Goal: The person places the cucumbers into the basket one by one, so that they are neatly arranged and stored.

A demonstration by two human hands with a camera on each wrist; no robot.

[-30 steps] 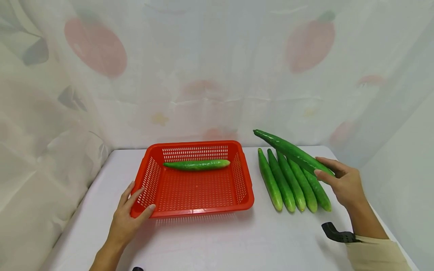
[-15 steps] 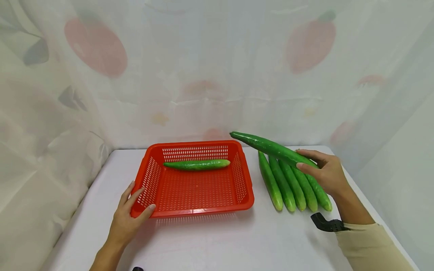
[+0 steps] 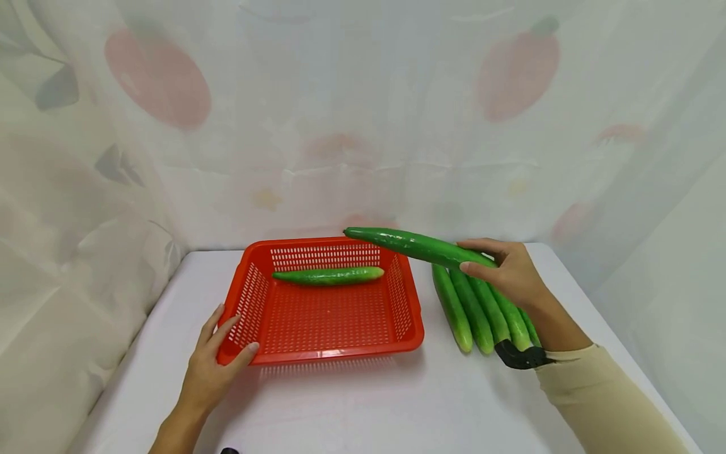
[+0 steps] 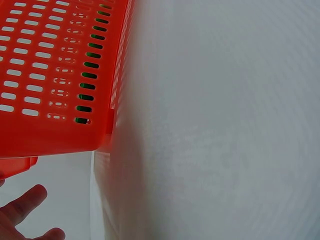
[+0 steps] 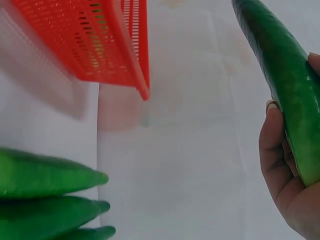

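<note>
My right hand [image 3: 513, 271] grips a long green cucumber [image 3: 405, 243] near its right end. The cucumber is held in the air, its narrow tip reaching left over the back right part of a red plastic basket [image 3: 334, 357]. In the right wrist view, thumb and fingers close around the cucumber [image 5: 285, 65]. Another cucumber [image 3: 329, 276] lies crosswise inside the basket, near its back wall. At the basket's left front corner rests my left hand [image 3: 210, 366], fingers spread and mostly straight against the rim. Its fingers [image 4: 30, 202] show beside the basket in the left wrist view.
Several cucumbers [image 3: 452, 309] lie side by side on the white table [image 3: 351, 410], right of the basket; my right forearm partly covers them. A black wrist-worn device [image 3: 518, 356] sits at the right cuff. Pale curtains [image 3: 363, 126] with fruit prints stand behind the table.
My right hand has moved left with the cucumber, from over the row to where its tip overlaps the basket. The left hand and basket have stayed put.
</note>
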